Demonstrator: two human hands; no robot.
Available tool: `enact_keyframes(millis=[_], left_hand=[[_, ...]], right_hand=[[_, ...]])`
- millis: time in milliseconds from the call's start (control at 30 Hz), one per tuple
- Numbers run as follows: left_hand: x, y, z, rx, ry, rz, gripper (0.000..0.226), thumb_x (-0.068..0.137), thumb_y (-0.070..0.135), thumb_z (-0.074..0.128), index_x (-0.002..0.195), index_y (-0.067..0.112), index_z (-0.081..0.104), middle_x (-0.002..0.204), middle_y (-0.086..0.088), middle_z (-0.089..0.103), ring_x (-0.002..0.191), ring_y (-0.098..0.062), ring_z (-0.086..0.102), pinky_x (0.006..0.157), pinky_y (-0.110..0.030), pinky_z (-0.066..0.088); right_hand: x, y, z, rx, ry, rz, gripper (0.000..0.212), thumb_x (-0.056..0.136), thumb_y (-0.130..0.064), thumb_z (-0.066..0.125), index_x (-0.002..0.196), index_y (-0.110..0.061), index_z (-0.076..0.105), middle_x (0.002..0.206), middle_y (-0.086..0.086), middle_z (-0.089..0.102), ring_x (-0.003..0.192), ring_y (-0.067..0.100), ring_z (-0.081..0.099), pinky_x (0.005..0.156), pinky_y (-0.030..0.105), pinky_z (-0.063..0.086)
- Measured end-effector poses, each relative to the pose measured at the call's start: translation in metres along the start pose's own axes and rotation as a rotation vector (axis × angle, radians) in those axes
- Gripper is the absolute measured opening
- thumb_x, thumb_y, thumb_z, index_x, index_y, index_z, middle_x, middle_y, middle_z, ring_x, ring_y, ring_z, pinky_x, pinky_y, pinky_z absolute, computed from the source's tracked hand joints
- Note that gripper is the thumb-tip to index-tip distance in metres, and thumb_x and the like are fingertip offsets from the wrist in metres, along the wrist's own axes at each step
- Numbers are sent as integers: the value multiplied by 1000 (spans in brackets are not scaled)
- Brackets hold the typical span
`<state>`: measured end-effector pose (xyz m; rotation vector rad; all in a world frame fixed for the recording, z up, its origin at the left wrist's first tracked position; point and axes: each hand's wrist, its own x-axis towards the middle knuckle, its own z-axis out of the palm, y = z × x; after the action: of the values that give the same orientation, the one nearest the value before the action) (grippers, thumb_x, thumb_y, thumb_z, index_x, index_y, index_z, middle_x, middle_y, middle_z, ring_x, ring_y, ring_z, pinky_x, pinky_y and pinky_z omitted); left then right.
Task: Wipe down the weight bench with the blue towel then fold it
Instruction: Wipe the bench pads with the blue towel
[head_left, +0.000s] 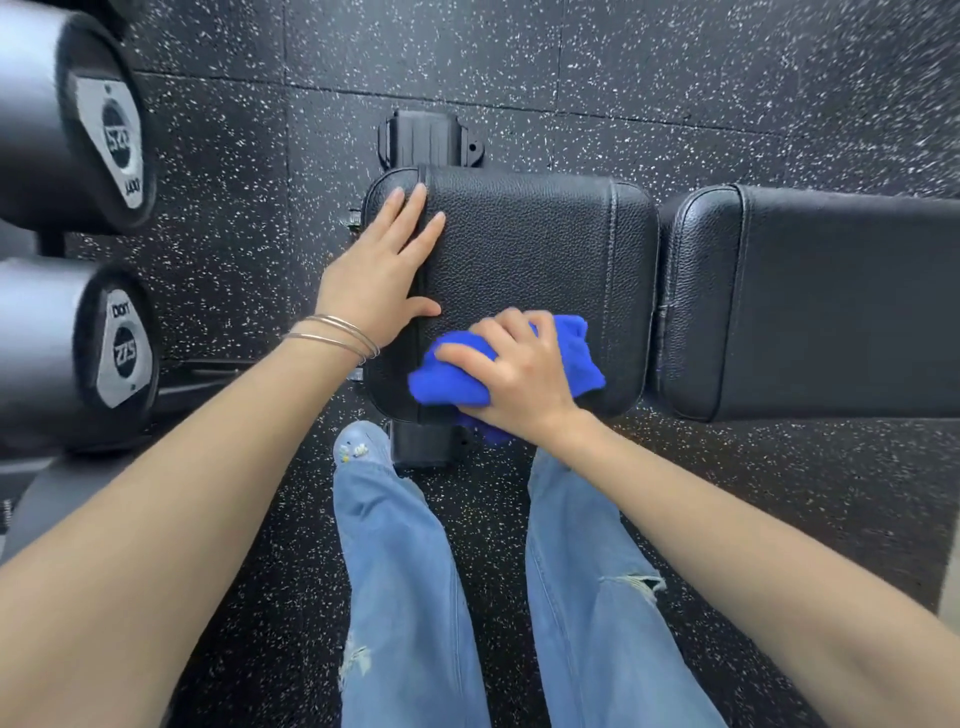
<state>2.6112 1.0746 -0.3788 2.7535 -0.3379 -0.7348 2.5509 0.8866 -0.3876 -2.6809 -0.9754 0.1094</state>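
The black padded weight bench lies across the middle, its square seat pad (530, 249) on the left and its long back pad (831, 301) running off to the right. My right hand (514, 369) is shut on the bunched blue towel (574, 353) and presses it onto the near edge of the seat pad. Part of the towel hangs over that edge below my wrist. My left hand (384, 270) lies flat with fingers spread on the seat pad's left end, holding nothing. Thin bracelets circle the left wrist.
Large black dumbbells (98, 130) (104, 353) sit on a rack at the left. The bench's black base foot (426, 140) sticks out beyond the seat pad, another below it near my shoe (358, 447). Speckled black rubber flooring (675, 78) surrounds everything. My legs in blue jeans stand by the bench.
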Motion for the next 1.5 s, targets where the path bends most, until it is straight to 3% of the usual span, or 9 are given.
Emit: enact_keyframes(millis=[400,533,700,900,1100,1200,1367,1433,1500], left_hand=[[-1,4,-2,70,-35,-34,92,83,46,62,151,21,6,160,-1,-7,148,-19,-6,113,-44,32],[0,7,-4,105,-60,-29,92,85,43,61,151,16,4,160,-7,-8,148,-24,-6,120,-41,19],[0,32,-2,138,-32,-49,87,83,28,63,150,6,11,160,-13,-4,148,-28,-3,119,-48,13],[6,88,13,166,-49,101,82,84,34,57,151,17,13,161,-1,-1,148,-22,-2,118,-54,9],[19,129,24,177,-71,90,79,85,35,56,151,21,16,161,-1,2,149,-22,0,117,-55,9],[22,146,28,179,-94,62,79,86,34,56,151,20,15,161,-2,1,148,-22,0,117,-53,8],[20,166,32,155,-114,-42,79,87,33,54,151,16,10,161,-3,-4,148,-23,-4,119,-50,12],[19,170,34,161,-118,-64,79,89,33,52,152,17,7,161,-3,-6,148,-22,-5,119,-50,10],[15,170,35,177,-123,-70,78,89,32,51,152,18,6,161,-2,-6,148,-21,-5,119,-50,9]], right_hand=[[-77,99,-42,-85,-65,-139,28,76,-41,65,99,-27,56,83,6,66,69,28,58,67,39,43],[-93,128,-65,-166,-105,242,39,58,-33,77,94,-21,70,79,7,64,70,31,57,62,39,43],[-53,148,-86,-13,50,813,46,65,-37,64,110,-28,59,97,4,58,92,30,49,74,38,36],[7,170,-69,-93,-150,679,50,71,-40,63,120,-34,53,110,3,54,106,29,45,77,36,31],[-76,218,-94,-124,-200,588,48,65,-35,68,112,-26,62,98,10,59,94,33,52,72,39,35],[-112,260,-114,-154,-227,749,49,66,-37,69,113,-29,58,100,9,58,96,34,51,73,41,39],[-168,317,-139,-33,-29,1540,46,77,-38,63,119,-31,46,121,12,55,117,38,45,92,53,38],[-167,312,-134,36,14,1633,45,79,-37,61,120,-28,45,122,11,55,118,37,44,95,52,36],[-147,289,-122,44,42,1527,43,77,-35,60,117,-26,47,117,11,56,113,36,46,91,50,37]])
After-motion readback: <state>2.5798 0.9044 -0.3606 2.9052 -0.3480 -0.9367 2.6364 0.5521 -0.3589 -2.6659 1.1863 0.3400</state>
